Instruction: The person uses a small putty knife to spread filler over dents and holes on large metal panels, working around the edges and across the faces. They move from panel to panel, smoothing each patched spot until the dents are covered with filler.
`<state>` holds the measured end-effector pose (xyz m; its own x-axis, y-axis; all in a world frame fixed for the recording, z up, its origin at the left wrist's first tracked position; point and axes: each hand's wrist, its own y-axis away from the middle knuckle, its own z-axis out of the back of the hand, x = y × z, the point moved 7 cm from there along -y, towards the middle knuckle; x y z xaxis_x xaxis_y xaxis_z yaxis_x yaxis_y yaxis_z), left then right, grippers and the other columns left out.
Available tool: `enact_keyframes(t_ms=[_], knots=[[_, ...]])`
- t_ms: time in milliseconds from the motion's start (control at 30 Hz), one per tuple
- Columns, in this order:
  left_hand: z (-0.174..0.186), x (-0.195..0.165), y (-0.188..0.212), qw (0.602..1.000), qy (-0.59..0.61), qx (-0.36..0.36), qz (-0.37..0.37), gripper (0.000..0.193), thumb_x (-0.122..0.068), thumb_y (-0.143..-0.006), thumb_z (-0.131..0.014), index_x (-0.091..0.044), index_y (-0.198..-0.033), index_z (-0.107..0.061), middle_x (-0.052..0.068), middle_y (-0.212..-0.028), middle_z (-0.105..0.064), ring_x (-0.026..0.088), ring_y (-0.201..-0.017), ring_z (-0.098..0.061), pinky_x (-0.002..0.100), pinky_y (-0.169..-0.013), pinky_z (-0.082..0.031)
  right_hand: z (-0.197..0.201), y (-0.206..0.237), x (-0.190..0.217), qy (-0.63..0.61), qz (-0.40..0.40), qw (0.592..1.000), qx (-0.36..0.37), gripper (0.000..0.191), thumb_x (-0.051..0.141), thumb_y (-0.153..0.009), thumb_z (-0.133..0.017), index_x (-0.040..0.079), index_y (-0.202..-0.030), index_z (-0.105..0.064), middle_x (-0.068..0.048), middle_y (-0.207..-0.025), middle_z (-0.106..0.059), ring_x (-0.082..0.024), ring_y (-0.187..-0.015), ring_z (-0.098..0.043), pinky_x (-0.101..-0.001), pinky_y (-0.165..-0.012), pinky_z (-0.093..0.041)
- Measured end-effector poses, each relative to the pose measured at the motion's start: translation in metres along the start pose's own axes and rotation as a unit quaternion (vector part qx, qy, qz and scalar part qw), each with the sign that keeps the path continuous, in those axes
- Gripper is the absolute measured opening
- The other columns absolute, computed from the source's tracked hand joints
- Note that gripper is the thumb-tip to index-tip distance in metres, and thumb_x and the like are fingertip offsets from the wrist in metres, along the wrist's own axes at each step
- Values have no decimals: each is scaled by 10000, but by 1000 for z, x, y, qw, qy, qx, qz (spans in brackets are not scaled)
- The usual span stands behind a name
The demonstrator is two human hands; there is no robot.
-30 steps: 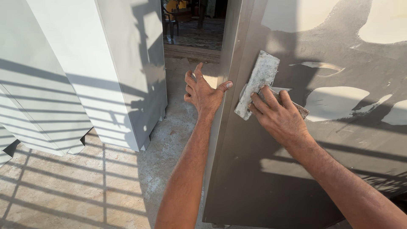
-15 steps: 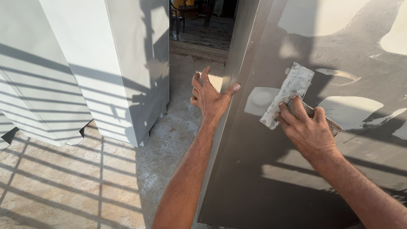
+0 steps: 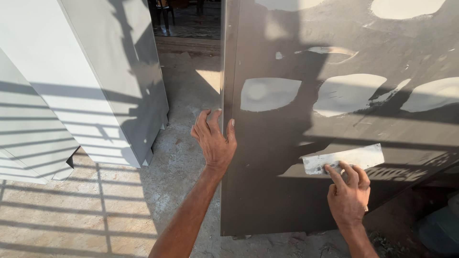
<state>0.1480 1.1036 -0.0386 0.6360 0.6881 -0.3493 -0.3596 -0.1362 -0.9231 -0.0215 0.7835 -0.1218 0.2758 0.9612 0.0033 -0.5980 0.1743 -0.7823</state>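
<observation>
Head view: right hand (image 3: 349, 196) fingers grip a putty knife (image 3: 344, 159) against the brown panel (image 3: 287, 191); left hand (image 3: 215, 141) fingers, spread open, steady its edge, pale cabinet (image 3: 114, 81) well left

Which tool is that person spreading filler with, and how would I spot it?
Find the big dark brown metal panel standing upright on the right. Low on it, the right hand presses a wide putty knife flat against the surface. It is the only straight-edged, pale, filler-smeared strip there; the other light shapes are rounded filler patches.
</observation>
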Motion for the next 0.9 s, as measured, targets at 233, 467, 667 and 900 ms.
enact_keyframes(t_ms=[233,467,667,900], knots=[[-78,-46,117,968,92,234,-26,592,-148,-831,-757,-18,-1363,-533,217,-1388,-422,391,-1216,-509,487,-957,-466,-101,127,-27,-172,-207,956,120,620,-61,-721,-678,260,-1250,-721,-34,-1376,-553,-313,-1305,-450,-422,-1072,-472],[-160,-83,150,933,-20,342,-108,249,-194,-1052,-709,-133,-1264,-592,56,-1333,-542,256,-1133,-579,465,-976,-498,-128,79,-36,-205,-138,968,45,642,-95,-687,-680,283,-1204,-738,-43,-1339,-558,-313,-1309,-453,-423,-1097,-463],[-175,-117,163,901,-112,183,-377,518,-226,-971,-661,-209,-1475,-540,47,-1567,-459,306,-1424,-450,472,-1092,-431,-146,31,-38,-223,-130,958,-123,537,-72,-760,-729,260,-1182,-738,-75,-1372,-519,-376,-1332,-427,-452,-1095,-461],[-203,-100,187,881,-216,201,-371,650,-262,-975,-670,-298,-1577,-428,16,-1652,-354,287,-1512,-329,553,-1146,-277,-194,31,-26,-260,-87,956,-102,664,-67,-703,-760,265,-1267,-648,-193,-1385,-387,-457,-1386,-299,-490,-1084,-504]])
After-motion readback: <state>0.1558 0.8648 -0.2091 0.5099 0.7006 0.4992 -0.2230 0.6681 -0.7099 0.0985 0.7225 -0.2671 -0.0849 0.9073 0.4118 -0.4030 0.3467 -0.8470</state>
